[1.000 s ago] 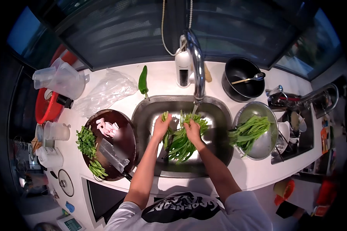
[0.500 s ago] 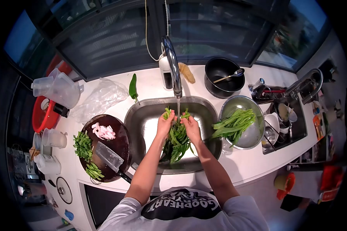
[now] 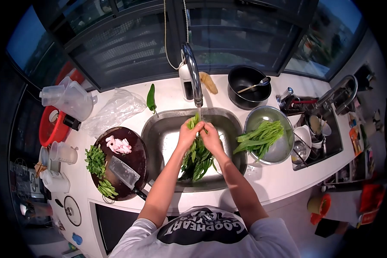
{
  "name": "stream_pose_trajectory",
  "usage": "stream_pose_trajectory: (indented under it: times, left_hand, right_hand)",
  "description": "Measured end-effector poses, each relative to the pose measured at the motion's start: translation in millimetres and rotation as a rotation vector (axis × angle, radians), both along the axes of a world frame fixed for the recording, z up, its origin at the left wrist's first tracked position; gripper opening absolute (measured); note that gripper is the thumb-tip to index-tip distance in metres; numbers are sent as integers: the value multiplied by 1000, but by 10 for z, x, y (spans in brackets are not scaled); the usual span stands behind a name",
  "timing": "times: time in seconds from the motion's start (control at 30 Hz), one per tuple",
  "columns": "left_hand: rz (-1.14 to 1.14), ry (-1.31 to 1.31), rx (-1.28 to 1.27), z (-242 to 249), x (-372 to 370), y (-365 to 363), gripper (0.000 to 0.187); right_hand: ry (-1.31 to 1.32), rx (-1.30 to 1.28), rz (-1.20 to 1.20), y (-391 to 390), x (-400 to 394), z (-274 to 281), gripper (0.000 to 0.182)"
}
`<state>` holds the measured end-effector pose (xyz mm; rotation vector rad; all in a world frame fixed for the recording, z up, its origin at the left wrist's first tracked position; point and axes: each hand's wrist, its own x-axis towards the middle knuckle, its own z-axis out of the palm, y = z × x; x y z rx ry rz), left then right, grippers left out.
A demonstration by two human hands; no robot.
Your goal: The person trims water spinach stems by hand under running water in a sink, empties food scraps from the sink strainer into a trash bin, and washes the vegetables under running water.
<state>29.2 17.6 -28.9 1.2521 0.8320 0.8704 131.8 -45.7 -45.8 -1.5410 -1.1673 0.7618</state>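
Observation:
Both hands are close together under the running faucet (image 3: 193, 77), over the steel sink (image 3: 159, 133). My left hand (image 3: 188, 134) is closed around the stems of a bunch of leafy greens (image 3: 198, 161), whose leaves hang down into the sink. My right hand (image 3: 210, 136) is closed against the same stems, its fingertips touching the left hand's. Water falls at the fingers. To the right, a metal colander (image 3: 284, 148) holds more long green stems (image 3: 262, 136).
Left of the sink, a round dark board (image 3: 135, 167) bears a cleaver (image 3: 124, 172), chopped greens (image 3: 95, 161) and pale pink pieces (image 3: 118, 145). Behind are a green pepper (image 3: 151, 98), a plastic bag (image 3: 118, 109), a ginger-like piece (image 3: 208, 83) and a black pot (image 3: 241, 96).
My hands have come together from slightly apart, so the fingertips now meet over the stems. The view has shifted slightly.

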Motion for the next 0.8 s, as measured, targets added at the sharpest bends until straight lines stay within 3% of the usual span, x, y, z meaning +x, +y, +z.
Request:
stream_pose_trajectory:
  times: [0.03,0.13,0.17,0.27,0.3,0.4,0.6,0.67,0.8]
  left_hand:
    - [-19,63,75,3,-12,8,22]
    - [47,-109,-77,89,-16,28,22]
    - [50,-103,-116,123,-49,24,22]
    - [64,-18,-135,137,-91,55,14]
    - [56,14,-131,185,-98,37,14]
    - [-43,0,-107,283,-86,-31,15]
    - [-79,-57,-251,160,-99,56,16]
    - [-84,-163,-284,237,-99,25,17]
    - [-184,-90,-252,212,-135,158,16]
  right_hand:
    - [-119,-37,5,-7,-12,64,34]
    - [94,47,-33,1,-20,68,34]
    - [252,179,-68,48,-17,-45,34]
    - [612,209,-56,88,-20,-7,32]
    - [466,161,-41,80,1,48,25]
    - [397,72,-91,118,-29,164,22]
    - [936,13,100,255,39,238,33]
    - [786,-18,75,269,31,360,43]
    - [597,-74,143,256,83,385,46]
